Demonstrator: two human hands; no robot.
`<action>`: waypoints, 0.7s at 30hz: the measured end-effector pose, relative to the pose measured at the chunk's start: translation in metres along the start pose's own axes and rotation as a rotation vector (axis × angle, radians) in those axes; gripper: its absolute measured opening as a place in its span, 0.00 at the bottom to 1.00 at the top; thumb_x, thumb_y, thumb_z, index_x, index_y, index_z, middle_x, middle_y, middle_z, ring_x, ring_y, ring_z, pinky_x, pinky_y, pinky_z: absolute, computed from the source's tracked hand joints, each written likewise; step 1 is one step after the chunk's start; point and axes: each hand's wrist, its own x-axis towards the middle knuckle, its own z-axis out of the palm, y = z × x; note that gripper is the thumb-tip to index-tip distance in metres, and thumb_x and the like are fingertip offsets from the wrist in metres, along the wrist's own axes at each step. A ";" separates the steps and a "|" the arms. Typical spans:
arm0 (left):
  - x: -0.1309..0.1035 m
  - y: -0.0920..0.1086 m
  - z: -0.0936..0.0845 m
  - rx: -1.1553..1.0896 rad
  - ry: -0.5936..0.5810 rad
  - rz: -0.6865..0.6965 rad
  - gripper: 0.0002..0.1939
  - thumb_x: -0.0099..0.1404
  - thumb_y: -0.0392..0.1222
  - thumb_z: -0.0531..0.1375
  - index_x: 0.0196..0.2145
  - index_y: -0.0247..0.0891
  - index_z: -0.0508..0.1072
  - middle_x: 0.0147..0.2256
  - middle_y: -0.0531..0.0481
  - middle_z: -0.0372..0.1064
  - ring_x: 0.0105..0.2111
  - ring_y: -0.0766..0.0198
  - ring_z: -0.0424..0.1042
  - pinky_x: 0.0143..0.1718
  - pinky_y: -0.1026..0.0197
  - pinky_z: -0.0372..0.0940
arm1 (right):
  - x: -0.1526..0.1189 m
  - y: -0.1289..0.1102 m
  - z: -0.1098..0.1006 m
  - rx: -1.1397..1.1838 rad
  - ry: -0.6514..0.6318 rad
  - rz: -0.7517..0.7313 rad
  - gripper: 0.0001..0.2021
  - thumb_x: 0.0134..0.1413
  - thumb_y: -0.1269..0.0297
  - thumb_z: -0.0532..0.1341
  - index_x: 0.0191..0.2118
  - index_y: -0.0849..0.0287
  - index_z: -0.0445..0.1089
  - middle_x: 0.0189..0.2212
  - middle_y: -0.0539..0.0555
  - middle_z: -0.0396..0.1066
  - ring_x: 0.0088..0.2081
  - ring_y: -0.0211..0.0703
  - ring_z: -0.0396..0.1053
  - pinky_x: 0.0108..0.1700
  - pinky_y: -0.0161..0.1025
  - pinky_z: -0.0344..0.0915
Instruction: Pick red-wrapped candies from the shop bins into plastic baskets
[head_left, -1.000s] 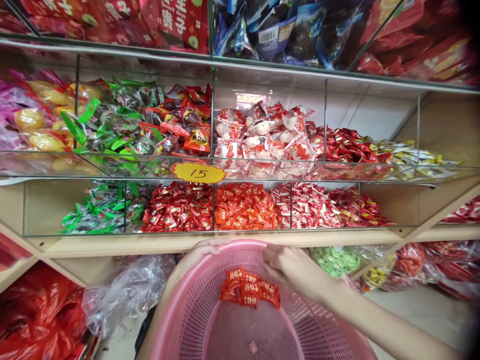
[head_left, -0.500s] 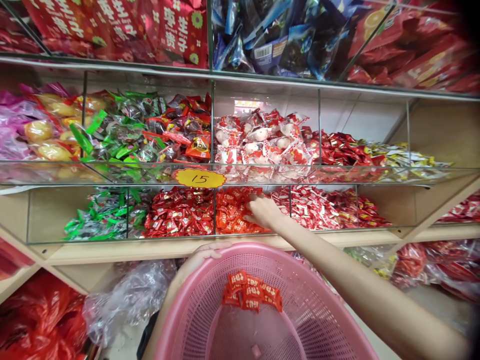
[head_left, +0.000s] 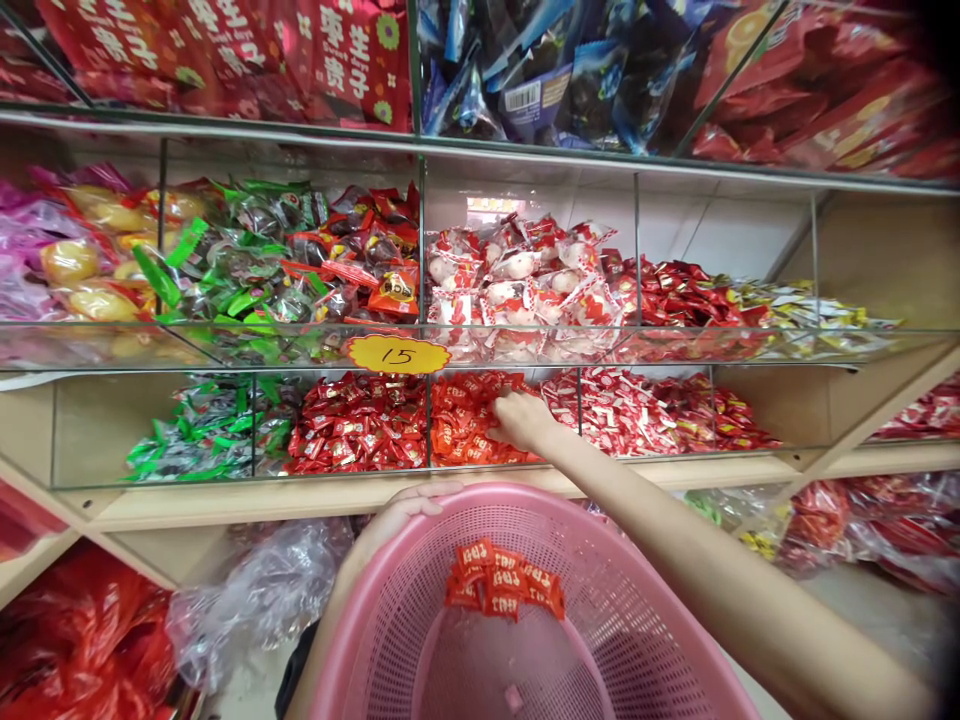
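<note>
My left hand [head_left: 409, 508] is wrapped over the far left rim of a pink plastic basket [head_left: 352, 620], steadying it below the shelf. Inside the basket lies a small pile of red-orange wrapped candies [head_left: 502, 578]. My right hand [head_left: 521, 420] reaches over the basket into the lower shelf, its fingers curled down among red-orange wrapped candies [head_left: 465, 420] of the same look. Its fingertips are partly hidden, and whether a candy is between them does not show.
Glass dividers split the shelf into bins. Red candies [head_left: 360, 430] lie left of my right hand, red-and-white ones [head_left: 619, 410] to its right. A yellow price tag [head_left: 397, 353] reads 15. Clear plastic bags [head_left: 255, 590] hang below, beside a red bag [head_left: 82, 630].
The fingers of my right hand have curled in more tightly over the red-orange candies. My left hand and the basket stay in place.
</note>
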 end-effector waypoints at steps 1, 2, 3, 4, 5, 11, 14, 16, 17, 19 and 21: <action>0.000 0.000 0.000 -0.007 0.002 -0.009 0.19 0.49 0.35 0.57 0.40 0.44 0.77 0.49 0.56 0.71 0.53 0.57 0.64 0.56 0.60 0.53 | -0.002 0.001 -0.002 -0.005 0.028 -0.010 0.15 0.54 0.58 0.59 0.44 0.61 0.70 0.46 0.63 0.68 0.47 0.50 0.67 0.43 0.38 0.62; -0.001 0.000 0.001 -0.019 0.008 -0.022 0.20 0.49 0.35 0.57 0.40 0.43 0.77 0.49 0.55 0.71 0.53 0.57 0.64 0.56 0.59 0.54 | -0.006 0.003 -0.004 -0.010 0.067 -0.026 0.14 0.55 0.58 0.58 0.43 0.61 0.70 0.46 0.62 0.68 0.46 0.49 0.67 0.42 0.37 0.62; -0.001 0.001 0.001 -0.027 0.014 -0.032 0.20 0.48 0.35 0.58 0.40 0.42 0.77 0.49 0.55 0.71 0.52 0.56 0.65 0.56 0.58 0.54 | -0.010 0.004 -0.007 -0.013 0.114 -0.043 0.13 0.55 0.58 0.58 0.42 0.61 0.70 0.45 0.62 0.68 0.45 0.49 0.67 0.40 0.37 0.62; -0.002 0.002 0.002 -0.036 0.020 -0.036 0.20 0.48 0.35 0.58 0.41 0.41 0.76 0.49 0.54 0.71 0.52 0.56 0.65 0.56 0.57 0.54 | -0.015 0.005 -0.009 -0.009 0.164 -0.060 0.13 0.55 0.58 0.58 0.41 0.61 0.70 0.43 0.61 0.68 0.43 0.48 0.67 0.39 0.37 0.61; -0.003 0.003 0.004 -0.042 0.027 -0.035 0.20 0.47 0.35 0.58 0.40 0.40 0.76 0.48 0.53 0.72 0.53 0.56 0.64 0.56 0.57 0.54 | -0.022 0.006 -0.012 0.006 0.215 -0.077 0.12 0.55 0.58 0.58 0.40 0.61 0.69 0.41 0.61 0.67 0.42 0.47 0.67 0.37 0.37 0.60; -0.002 0.005 0.005 -0.051 -0.021 0.021 0.19 0.47 0.33 0.58 0.39 0.40 0.77 0.48 0.54 0.72 0.55 0.58 0.61 0.59 0.59 0.50 | -0.079 -0.003 0.002 0.257 0.283 -0.232 0.10 0.57 0.59 0.56 0.34 0.61 0.67 0.33 0.54 0.63 0.31 0.39 0.63 0.30 0.35 0.53; -0.002 0.003 0.004 -0.057 -0.008 -0.017 0.21 0.48 0.33 0.58 0.42 0.40 0.76 0.48 0.54 0.72 0.54 0.58 0.63 0.58 0.58 0.51 | -0.103 -0.008 0.032 0.302 0.139 -0.263 0.09 0.56 0.59 0.57 0.33 0.60 0.67 0.33 0.54 0.65 0.31 0.40 0.65 0.30 0.36 0.54; -0.004 0.005 0.006 -0.067 0.016 -0.047 0.22 0.48 0.34 0.58 0.43 0.39 0.76 0.48 0.53 0.71 0.52 0.57 0.65 0.56 0.58 0.53 | -0.113 -0.007 0.054 0.286 0.036 -0.241 0.08 0.56 0.61 0.57 0.34 0.61 0.67 0.35 0.56 0.67 0.34 0.42 0.67 0.32 0.37 0.55; -0.006 0.006 0.007 -0.070 0.026 -0.053 0.22 0.48 0.34 0.58 0.43 0.38 0.76 0.48 0.53 0.72 0.52 0.57 0.65 0.56 0.58 0.54 | -0.116 -0.006 0.063 0.273 -0.008 -0.223 0.08 0.56 0.61 0.58 0.34 0.61 0.68 0.36 0.56 0.68 0.34 0.43 0.67 0.32 0.37 0.56; -0.009 0.010 0.010 -0.085 0.040 -0.069 0.22 0.47 0.34 0.58 0.42 0.38 0.76 0.48 0.52 0.72 0.50 0.56 0.66 0.55 0.58 0.56 | -0.119 -0.002 0.079 0.247 -0.074 -0.196 0.07 0.55 0.63 0.58 0.36 0.61 0.68 0.38 0.58 0.69 0.36 0.45 0.69 0.33 0.38 0.57; -0.010 0.013 0.012 -0.113 0.039 -0.091 0.22 0.46 0.34 0.59 0.42 0.37 0.76 0.47 0.52 0.72 0.49 0.56 0.68 0.54 0.57 0.56 | -0.120 0.001 0.089 0.224 -0.099 -0.183 0.08 0.56 0.64 0.57 0.39 0.61 0.69 0.39 0.58 0.70 0.37 0.47 0.70 0.34 0.39 0.59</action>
